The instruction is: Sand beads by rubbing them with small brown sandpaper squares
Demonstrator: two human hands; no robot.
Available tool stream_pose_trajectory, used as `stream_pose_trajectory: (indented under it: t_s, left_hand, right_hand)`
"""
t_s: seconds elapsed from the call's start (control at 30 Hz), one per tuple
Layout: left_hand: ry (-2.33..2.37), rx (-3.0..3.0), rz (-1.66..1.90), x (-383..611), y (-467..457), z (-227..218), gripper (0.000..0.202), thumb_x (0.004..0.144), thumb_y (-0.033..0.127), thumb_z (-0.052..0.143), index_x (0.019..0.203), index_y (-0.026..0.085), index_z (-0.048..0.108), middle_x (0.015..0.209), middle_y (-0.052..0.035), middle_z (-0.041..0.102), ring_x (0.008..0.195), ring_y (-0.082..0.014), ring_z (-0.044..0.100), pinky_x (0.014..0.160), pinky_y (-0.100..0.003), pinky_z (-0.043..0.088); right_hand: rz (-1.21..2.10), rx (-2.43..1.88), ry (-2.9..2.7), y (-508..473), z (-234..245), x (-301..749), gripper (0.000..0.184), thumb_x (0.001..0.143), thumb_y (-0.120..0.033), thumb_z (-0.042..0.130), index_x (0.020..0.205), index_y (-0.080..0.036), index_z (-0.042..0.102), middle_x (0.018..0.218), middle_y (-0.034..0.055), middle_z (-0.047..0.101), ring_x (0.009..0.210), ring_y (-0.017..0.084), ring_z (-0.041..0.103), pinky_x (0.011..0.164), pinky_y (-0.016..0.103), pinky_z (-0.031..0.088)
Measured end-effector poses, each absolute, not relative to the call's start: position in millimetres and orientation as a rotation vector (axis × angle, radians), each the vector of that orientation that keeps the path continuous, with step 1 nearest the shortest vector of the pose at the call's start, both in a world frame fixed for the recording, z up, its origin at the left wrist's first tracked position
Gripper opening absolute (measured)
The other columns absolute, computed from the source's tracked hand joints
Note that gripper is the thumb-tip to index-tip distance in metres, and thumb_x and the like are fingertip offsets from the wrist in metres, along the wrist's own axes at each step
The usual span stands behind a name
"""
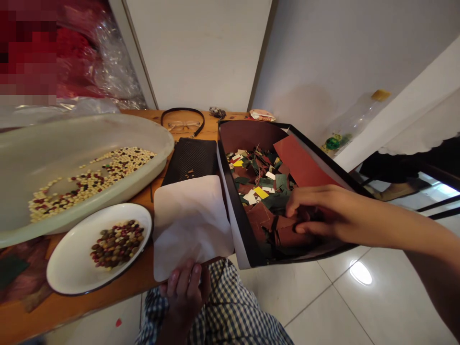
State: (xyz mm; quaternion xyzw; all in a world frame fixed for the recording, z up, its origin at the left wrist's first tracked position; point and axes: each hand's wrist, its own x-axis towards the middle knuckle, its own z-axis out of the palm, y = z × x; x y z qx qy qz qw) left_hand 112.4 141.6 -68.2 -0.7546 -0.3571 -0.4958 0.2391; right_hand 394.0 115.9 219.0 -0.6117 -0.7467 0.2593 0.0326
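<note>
My left hand [185, 285] is closed on the near edge of a white sheet [190, 220], which lies over the edge of the wooden table [132, 280]. My right hand [318, 213] reaches into a black box [239, 230] full of brown, green, white and yellow scraps [262, 187]. Its fingers are curled and pinched on a brown scrap [287, 235] near the box's front. A red-brown sheet [300, 163] leans inside the box at the right.
A large pale basin [108, 129] with mixed beans and a white plate [72, 268] of dark beans sit at the left. Behind the sheet are a black mesh pouch [190, 160] and glasses [183, 125]. White tiled floor lies below right.
</note>
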Motion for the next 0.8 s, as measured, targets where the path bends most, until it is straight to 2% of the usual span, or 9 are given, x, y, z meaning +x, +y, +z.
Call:
stream_pose_trajectory:
  t_s: [0.1, 0.3, 0.57, 0.67, 0.8]
  left_hand:
    - [-0.974, -2.065, -1.355, 112.8, 141.3, -67.1, 0.062, 0.058, 0.015, 0.079, 0.113, 0.020, 0.052, 0.125, -0.0118, 0.057, 0.136, -0.0248, 0.027, 0.113, -0.042, 0.014]
    - [-0.979, -2.081, -1.360, 113.7, 140.9, -63.9, 0.061, 0.057, 0.013, 0.080, 0.112, 0.015, 0.052, 0.118, -0.0142, 0.058, 0.138, -0.0239, 0.025, 0.113, -0.039, 0.013]
    - [-0.975, -2.081, -1.362, 114.3, 141.5, -63.9, 0.067, 0.058, 0.013, 0.078, 0.118, 0.019, 0.049, 0.133, -0.0122, 0.052, 0.139, -0.0230, 0.024, 0.114, -0.039, 0.013]
    - [-0.985, -2.072, -1.350, 113.7, 140.7, -64.5, 0.068, 0.060, 0.013, 0.077, 0.121, 0.021, 0.049, 0.133, -0.0115, 0.052, 0.139, -0.0241, 0.024, 0.113, -0.042, 0.014]
    - [-0.981, -2.082, -1.338, 112.6, 140.4, -65.8, 0.070, 0.059, 0.014, 0.078, 0.123, 0.019, 0.049, 0.132, -0.0129, 0.053, 0.139, -0.0242, 0.025, 0.114, -0.041, 0.015]
  right_hand:
    - [0.788, -1.847, -2.309, 117.2, 219.7, 393.0, 0.010, 0.081, -0.023, 0.059, 0.091, -0.024, 0.059, 0.091, -0.0017, 0.063, 0.082, 0.013, 0.058, 0.071, 0.025, 0.042]
    - [0.711, -1.909, -2.279, 116.0, 218.1, 394.4, 0.011, 0.082, -0.032, 0.059, 0.090, -0.024, 0.059, 0.081, -0.0025, 0.063, 0.069, 0.012, 0.055, 0.061, 0.025, 0.040]
    - [0.724, -1.838, -2.325, 114.1, 216.5, 395.2, 0.008, 0.084, -0.029, 0.056, 0.088, -0.022, 0.058, 0.088, 0.0003, 0.061, 0.078, 0.014, 0.057, 0.068, 0.027, 0.043]
    - [0.718, -1.776, -2.335, 114.1, 217.7, 396.0, 0.011, 0.085, -0.030, 0.055, 0.088, -0.021, 0.060, 0.093, 0.0028, 0.060, 0.084, 0.015, 0.057, 0.073, 0.029, 0.043]
    - [0.786, -1.780, -2.351, 114.1, 219.9, 396.2, 0.015, 0.087, -0.030, 0.053, 0.089, -0.021, 0.064, 0.092, 0.0035, 0.063, 0.081, 0.015, 0.059, 0.071, 0.029, 0.044]
